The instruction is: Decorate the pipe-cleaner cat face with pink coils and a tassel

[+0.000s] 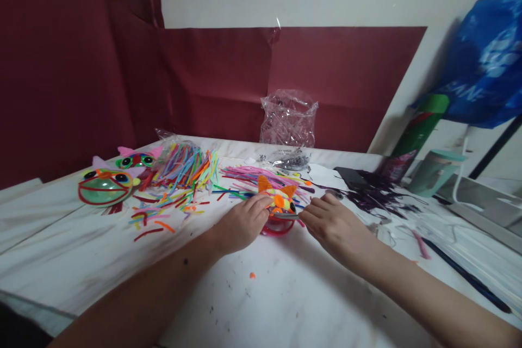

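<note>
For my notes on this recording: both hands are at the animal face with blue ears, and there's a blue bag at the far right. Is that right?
Not quite: the head view shows that the ears are orange, not blue. The rest holds: the left hand and right hand are at the animal face, and a blue bag is at the far right.

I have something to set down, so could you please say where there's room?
Mostly bare: between the left forearm and right forearm, around the orange scrap; also in front of the green toy. Strips crowd the back and right.
</note>
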Demonstrator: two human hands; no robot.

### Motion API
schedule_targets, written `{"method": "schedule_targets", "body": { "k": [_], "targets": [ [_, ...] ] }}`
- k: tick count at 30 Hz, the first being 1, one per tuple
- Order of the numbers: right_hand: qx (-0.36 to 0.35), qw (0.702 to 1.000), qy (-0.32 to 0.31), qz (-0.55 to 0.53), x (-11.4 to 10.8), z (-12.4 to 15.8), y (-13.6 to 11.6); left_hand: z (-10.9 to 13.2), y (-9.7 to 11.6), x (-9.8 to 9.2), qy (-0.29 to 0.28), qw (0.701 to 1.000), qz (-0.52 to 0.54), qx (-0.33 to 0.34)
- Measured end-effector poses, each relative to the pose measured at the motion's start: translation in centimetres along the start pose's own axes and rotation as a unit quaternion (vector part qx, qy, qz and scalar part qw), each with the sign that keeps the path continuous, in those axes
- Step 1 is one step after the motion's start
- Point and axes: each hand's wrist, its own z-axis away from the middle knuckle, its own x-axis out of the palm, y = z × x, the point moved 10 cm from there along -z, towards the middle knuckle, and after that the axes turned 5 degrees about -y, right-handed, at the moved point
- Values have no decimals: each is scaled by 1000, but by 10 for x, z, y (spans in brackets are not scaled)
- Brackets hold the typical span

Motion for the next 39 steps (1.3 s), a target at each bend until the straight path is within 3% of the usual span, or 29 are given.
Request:
{"method": "schedule_targets", "body": {
  "k": [6,19,24,26,28,32,34,39],
  "targets": [
    [-8,1000,5,24,-9,-2,-5,1,-2,3,-15,1000,-4,-6],
    [-13,997,-73,-7,1,-8,0,3,-1,6,-23,1000,7,-6],
    [9,998,-56,-41,2,-2,9,3,-1,7,-27,999,19,-2],
    [38,996,-41,-72,4,3,18,3,-2,6,-22,999,23,0],
    [115,986,-22,-122,10,8,35,3,-1,4,-17,1000,25,3],
    [304,911,-37,-276,49,20,64,1,1,1,-13,1000,22,9],
    [333,883,-46,-327,67,18,63,1,0,0,-12,1000,20,6],
    [336,873,-1,-353,76,14,60,3,-6,0,-2,999,34,-8]
  ]
}}
